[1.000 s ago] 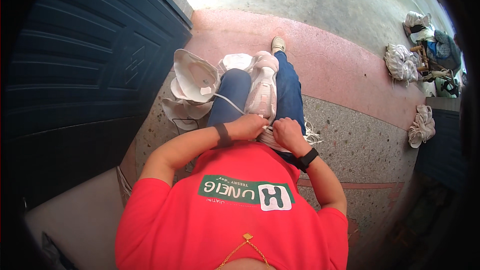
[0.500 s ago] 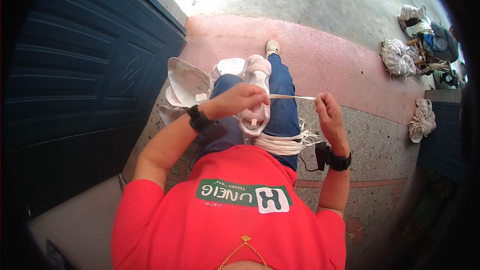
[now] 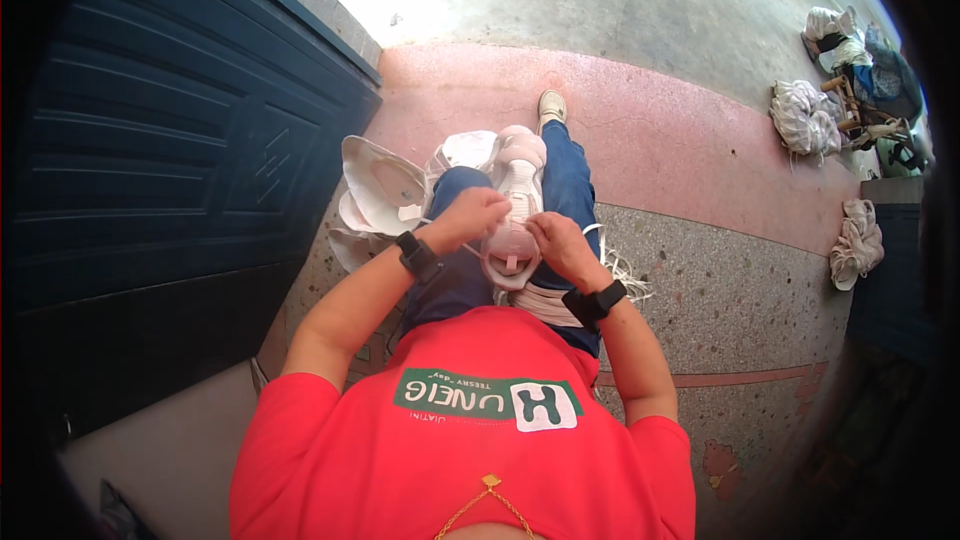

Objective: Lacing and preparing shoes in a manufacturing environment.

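A pale pink and white sneaker upper (image 3: 521,172) lies across my thighs, its heel opening toward me. My left hand (image 3: 474,218) is closed at its left edge, fingers pinched on a thin white shoelace that trails below the hand. On the other side of the eyelets, my right hand (image 3: 562,245) is pinched at the edge, with a strand of the shoelace looping beside it. The fingertips hide the lace ends. Beneath my right forearm, a bundle of white laces (image 3: 546,306) rests on my lap, its loose ends spreading past my right thigh.
Several white shoe pieces (image 3: 384,176) are piled beside my left knee, near a dark blue panelled door (image 3: 180,160). Bundled white shoe pieces (image 3: 804,118) stand on the floor at the far right, with another bunch (image 3: 856,244) by a dark cabinet.
The shoelace was stretched taut to the right between my hands. My right hand has come in to the upper's right edge, and my left hand has shifted slightly left, to its left edge.
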